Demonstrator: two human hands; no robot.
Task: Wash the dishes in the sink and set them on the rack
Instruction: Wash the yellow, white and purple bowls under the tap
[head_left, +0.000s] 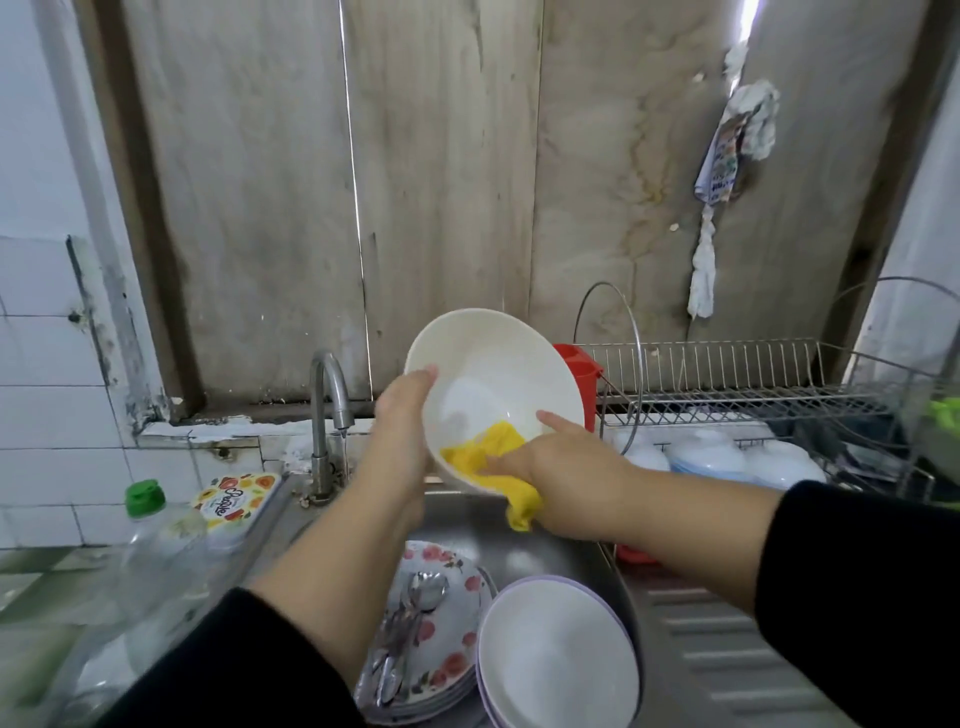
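**White bowl scrubbed above a crowded sink**

At far left, a clear plastic bottle with a green cap (145, 498) stands on the tabletop beside a flat box printed with fruit (236, 500). Just right of them, a chrome tap (328, 410) lets a thin stream of water fall toward the steel sink (470, 522).

The person's left hand (402, 436), in a black sleeve pushed back from the forearm, cups the white bowl (491, 374) from its left side, thumb hooked over the rim, fingers wrapped on the outer wall. The bowl is held tilted above the sink, its mouth facing the camera. The right hand (558, 460) presses a yellow cloth (491, 457) into the lower inside of the bowl, fingers clenched on the cloth with the index finger stretched along the rim; a tail of cloth hangs below the bowl's edge.

In the basin beneath, a stack of floral plates (441, 623) carries several spoons (410, 618), and just to its right sits a stack of white bowls with lilac rims (556, 660).

Further right, a red cutlery holder (581, 369) hangs at the left end of the wire rack (727, 384), whose upper tier holds no plates. Upturned white bowls (711, 457) rest on the lower tier. A rag (727, 156) hangs on the stained wall above.
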